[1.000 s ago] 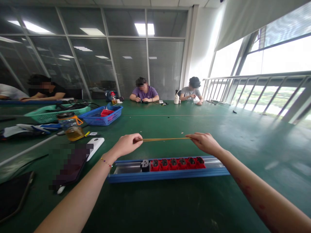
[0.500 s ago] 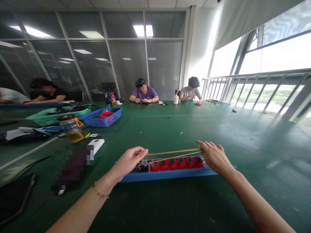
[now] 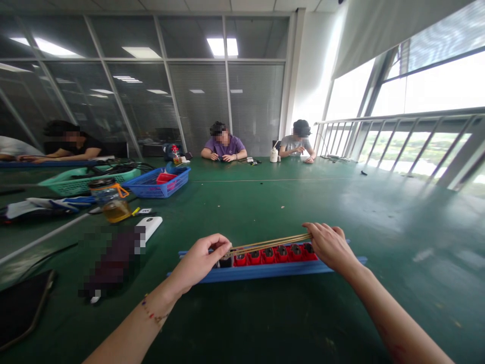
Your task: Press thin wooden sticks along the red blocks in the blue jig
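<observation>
A tan rubber band (image 3: 271,243) is stretched in several near-parallel strands between my two hands. My left hand (image 3: 208,255) pinches its left end over the left part of a blue plastic channel (image 3: 265,273). My right hand (image 3: 329,243) is closed on the other end, above the channel's right part. Inside the channel sits a row of red socket pieces (image 3: 268,257) with dark centres, and a black piece (image 3: 226,262) lies at the row's left end. The strands pass just above the row. My fingers partly hide both band ends.
On the left of the green table (image 3: 242,318) are a white power bank (image 3: 151,228), a jar (image 3: 114,205), a blue basket (image 3: 161,186), a green basket (image 3: 70,183) and a dark phone (image 3: 25,308). Several people sit around the table, including a person in purple (image 3: 223,145).
The strands have come closer together and now run nearly parallel. My right hand has lowered slightly, and both hands still hold the band.
</observation>
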